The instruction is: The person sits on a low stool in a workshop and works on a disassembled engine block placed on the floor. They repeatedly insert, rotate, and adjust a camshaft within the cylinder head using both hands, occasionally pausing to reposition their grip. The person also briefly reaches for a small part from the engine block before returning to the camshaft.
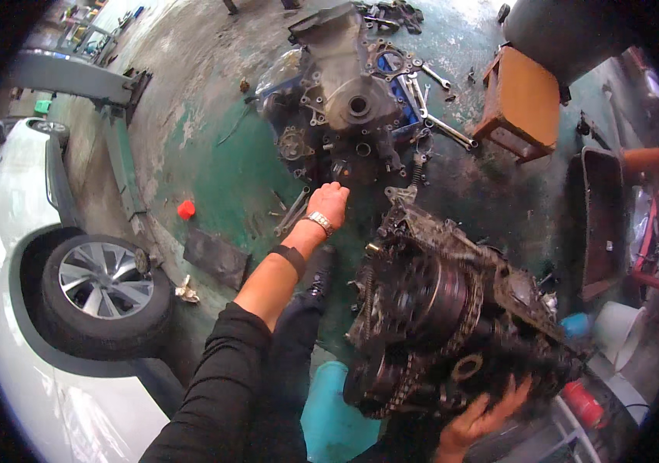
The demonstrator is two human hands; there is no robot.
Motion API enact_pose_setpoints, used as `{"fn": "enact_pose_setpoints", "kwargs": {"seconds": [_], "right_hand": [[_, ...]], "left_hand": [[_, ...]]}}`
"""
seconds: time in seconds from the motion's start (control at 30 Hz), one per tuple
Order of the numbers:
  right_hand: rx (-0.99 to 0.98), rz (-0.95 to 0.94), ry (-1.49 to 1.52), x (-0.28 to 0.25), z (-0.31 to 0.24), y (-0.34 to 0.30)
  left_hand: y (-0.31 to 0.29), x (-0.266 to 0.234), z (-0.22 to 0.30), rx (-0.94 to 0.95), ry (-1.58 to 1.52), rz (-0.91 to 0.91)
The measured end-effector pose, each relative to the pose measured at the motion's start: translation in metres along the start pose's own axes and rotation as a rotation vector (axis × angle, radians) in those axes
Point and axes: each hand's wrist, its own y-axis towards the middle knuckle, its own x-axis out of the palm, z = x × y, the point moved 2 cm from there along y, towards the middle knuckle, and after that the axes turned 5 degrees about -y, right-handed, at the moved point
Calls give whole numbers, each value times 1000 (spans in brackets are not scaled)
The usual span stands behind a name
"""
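Sitting near right, a blackened, greasy metal engine [522, 343] with exposed chain [470, 318], right hand [488, 417] spread at its near edge, left hand [329, 204] curled farther off, whether gripping anything cannot be told

Near engine [445, 309]: is blocking the left hand's [329, 204] right side. Far engine [335, 92]: is standing ahead. Floor [217, 158]: is giving passage leftward, past a red piece [186, 209].

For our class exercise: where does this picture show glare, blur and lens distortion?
Head view: pale glare on the white car, which bows along the left rim; head view: right hand and nearer engine look soft; head view: corners black.
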Motion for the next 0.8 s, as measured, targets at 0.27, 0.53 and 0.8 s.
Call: {"fn": "enact_pose_setpoints", "kwargs": {"seconds": [0.27,0.53,0.8], "right_hand": [[3,68,-159,-1,-2,-1],[96,26,-195,0,22,-36],[263,-50,-46,-6,28,-53]], "left_hand": [[60,36,12,195,28,133],[98,54,13,219,220,163],[105,67,5,264,336,136]]}}
